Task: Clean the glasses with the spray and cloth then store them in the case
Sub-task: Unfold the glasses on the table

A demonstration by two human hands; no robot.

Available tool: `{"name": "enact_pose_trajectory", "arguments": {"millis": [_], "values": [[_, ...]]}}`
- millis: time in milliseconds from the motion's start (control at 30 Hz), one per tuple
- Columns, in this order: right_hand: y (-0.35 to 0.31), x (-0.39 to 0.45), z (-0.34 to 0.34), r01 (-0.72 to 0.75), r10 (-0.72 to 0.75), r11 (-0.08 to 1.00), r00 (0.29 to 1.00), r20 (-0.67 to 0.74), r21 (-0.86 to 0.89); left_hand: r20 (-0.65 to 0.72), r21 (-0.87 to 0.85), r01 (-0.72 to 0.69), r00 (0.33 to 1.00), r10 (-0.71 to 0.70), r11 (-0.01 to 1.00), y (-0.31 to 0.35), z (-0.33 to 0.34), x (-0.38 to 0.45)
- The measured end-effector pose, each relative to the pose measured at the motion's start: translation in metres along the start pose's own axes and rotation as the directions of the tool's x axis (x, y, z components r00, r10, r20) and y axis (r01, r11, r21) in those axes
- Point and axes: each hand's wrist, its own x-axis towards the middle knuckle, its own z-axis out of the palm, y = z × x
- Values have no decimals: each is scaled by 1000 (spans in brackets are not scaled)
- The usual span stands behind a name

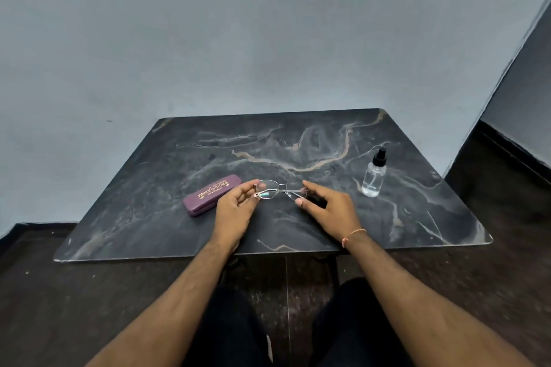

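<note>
On the dark marble table (pixel 298 140), the closed purple case (pixel 212 194) lies at nine o'clock of the glasses (pixel 281 189), the clear spray bottle (pixel 374 173) holding a little liquid stands at three o'clock, and the left hand (pixel 235 208) and right hand (pixel 329 209) pinch the frame's ends.

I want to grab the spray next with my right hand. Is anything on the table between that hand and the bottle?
Nothing visible. The right hand holds one end of the glasses, and the bottle stands upright further right, with only bare table between them. The case lies on the other side, beside the left hand.
</note>
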Motion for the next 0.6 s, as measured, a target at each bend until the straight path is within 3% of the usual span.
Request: {"name": "enact_pose_trajectory", "arguments": {"millis": [233,600], "values": [[5,3,0,34,-34,999,999,-38,25,60,-18,-15,998,16,1000,0,11,9],[5,3,0,108,-107,994,991,-79,2,36,10,-81,996,81,997,-4,11,8]]}}
